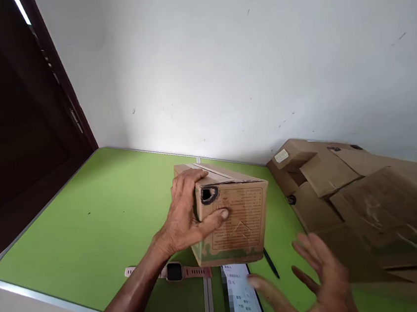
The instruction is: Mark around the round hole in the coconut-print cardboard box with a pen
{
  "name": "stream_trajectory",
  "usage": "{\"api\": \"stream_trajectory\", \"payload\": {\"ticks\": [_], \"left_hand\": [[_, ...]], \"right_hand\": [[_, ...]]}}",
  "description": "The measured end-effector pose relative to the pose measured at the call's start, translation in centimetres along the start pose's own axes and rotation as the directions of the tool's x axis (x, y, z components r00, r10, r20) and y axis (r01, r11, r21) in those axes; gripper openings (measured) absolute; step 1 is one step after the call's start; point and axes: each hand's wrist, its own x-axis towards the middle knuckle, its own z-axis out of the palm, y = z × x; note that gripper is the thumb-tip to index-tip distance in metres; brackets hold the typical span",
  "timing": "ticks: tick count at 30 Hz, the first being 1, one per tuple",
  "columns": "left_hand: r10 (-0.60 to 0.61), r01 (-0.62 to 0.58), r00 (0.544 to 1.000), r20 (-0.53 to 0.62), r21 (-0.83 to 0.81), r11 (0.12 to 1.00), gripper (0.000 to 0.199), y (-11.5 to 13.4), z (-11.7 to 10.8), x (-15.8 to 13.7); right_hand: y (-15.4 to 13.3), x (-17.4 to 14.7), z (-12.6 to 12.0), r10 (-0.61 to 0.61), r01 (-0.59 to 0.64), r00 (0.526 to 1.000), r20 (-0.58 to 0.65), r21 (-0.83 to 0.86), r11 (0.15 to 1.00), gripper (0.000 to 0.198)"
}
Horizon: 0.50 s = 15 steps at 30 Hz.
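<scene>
Left hand grasps a small cardboard box at its left end: fingers wrapped over the top edge, thumb pressed flat on the printed front face. Box is tilted, one lower corner down toward the table, and sits near the middle of the green table, closer to the far edge than the near one. A black ring mark shows on the box's front face just beside the thumb. Faint printed text and a diamond outline cover that face; too blurred to read.

Right hand is spread wide, palm down, holding nothing, blurred. It hovers over the near-right part of the table, below and right of the box, apart from it.

Under the box, toward the near edge: a watch with a pinkish strap lies flat, dark square face up. Just right of it, a phone with a lit screen lies at the near edge, its upper end tucked beneath the box's lower edge in view. A dark pen lies beside the phone, slanted, between the box and the right hand.

Right side of the table: a heap of flattened and folded cardboard runs from the far edge to the near-right corner. Far edge meets a white wall. Dark wooden door stands past the left edge.
</scene>
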Motion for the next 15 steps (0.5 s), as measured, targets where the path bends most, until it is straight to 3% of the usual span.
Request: {"api": "stream_trajectory", "payload": {"ticks": [2, 3, 6, 9, 10, 12, 15], "left_hand": [[-0.011, 0.011, 1.000, -0.007, 0.029, 1.000, 0.069, 0.7, 0.9, -0.3], [-0.022, 0.022, 1.000, 0.001, 0.041, 0.999, 0.065, 1.1, 1.1, -0.5], [-0.052, 0.053, 0.995, 0.084, 0.000, 0.999, 0.060, 1.4, 1.2, -1.2], [-0.215, 0.226, 0.974, 0.075, -0.181, 0.957, 0.092, -0.8, 0.5, -1.2], [-0.322, 0.321, 0.946, 0.037, -0.246, 0.915, 0.105, -2.1, 0.4, -0.9], [-0.554, 0.517, 0.832, -0.026, -0.325, 0.792, 0.119, -5.4, 0.4, 0.2], [-0.680, 0.641, 0.733, 0.033, -0.371, 0.673, 0.113, -9.9, 1.1, 2.3]], "right_hand": [[-2.7, 0.3, 1.8, -0.132, 0.129, 0.990, -0.039, -0.082, 0.988, 0.156], [-3.5, 0.4, 3.0, -0.181, 0.173, 0.982, -0.061, -0.113, 0.978, 0.162], [-3.9, 0.8, 5.9, -0.246, 0.232, 0.965, -0.089, -0.151, 0.961, 0.156], [-3.1, 1.0, 6.7, -0.242, 0.225, 0.965, -0.100, -0.152, 0.962, 0.149], [-3.0, 1.1, 6.6, -0.248, 0.231, 0.964, -0.098, -0.157, 0.960, 0.147], [-3.0, 1.2, 6.3, -0.264, 0.246, 0.961, -0.087, -0.170, 0.954, 0.146], [-2.8, 1.5, 5.8, -0.256, 0.241, 0.964, -0.067, -0.173, 0.955, 0.144]]}}
